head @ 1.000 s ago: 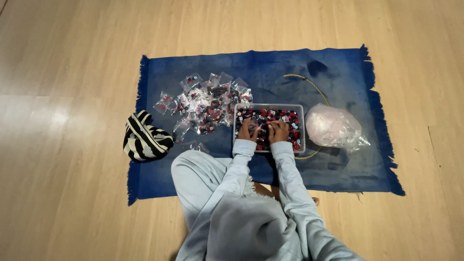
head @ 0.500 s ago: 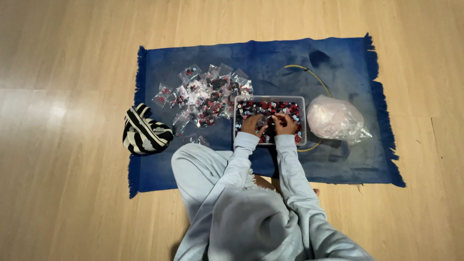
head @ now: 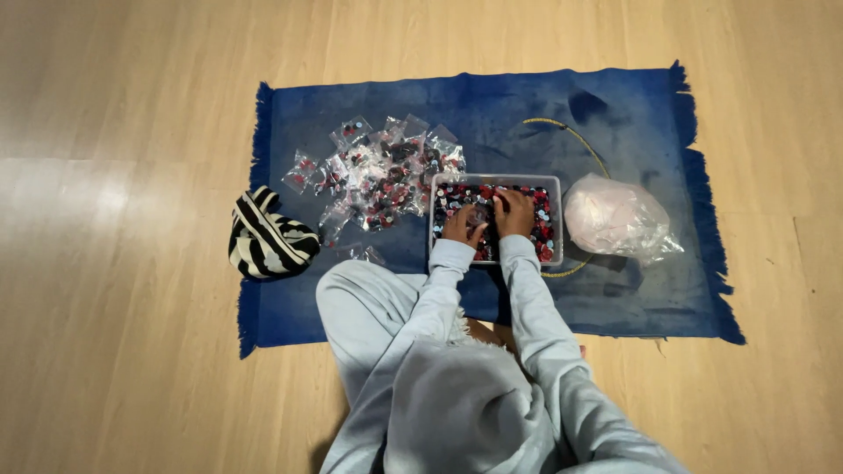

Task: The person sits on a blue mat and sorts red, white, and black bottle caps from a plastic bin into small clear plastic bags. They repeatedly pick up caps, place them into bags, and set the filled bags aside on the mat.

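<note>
Setting: a blue fringed rug (head: 615, 290) is laid on a pale wood floor (head: 114, 263); the person is seated at its 6 o'clock edge.
Tray: a clear rectangular tray (head: 553, 189) is placed near the rug's centre, filled with small red, black and pale pieces (head: 540, 241).
Left hand: the left hand (head: 460, 226) is held over the tray's 8 o'clock corner, fingers curled around something small and clear; what exactly is pinched cannot be told.
Right hand: the right hand (head: 515, 213) is set among the pieces at mid-tray, fingers bent downward; whether anything is gripped cannot be told.
Filled packets: a heap of small clear packets (head: 378, 171) is spread at 9 to 10 o'clock of the tray, touching its edge.
Other things: a crumpled clear bag (head: 615, 218) is seen at 3 o'clock, a yellow cord (head: 580, 140) behind it, a striped pouch (head: 263, 237) at the rug's 9 o'clock fringe.
Risk: pieces could be flicked over the low rim and lost in the rug, since both hands are crowded into one end; the tray could be tipped if pressed at its near edge.
</note>
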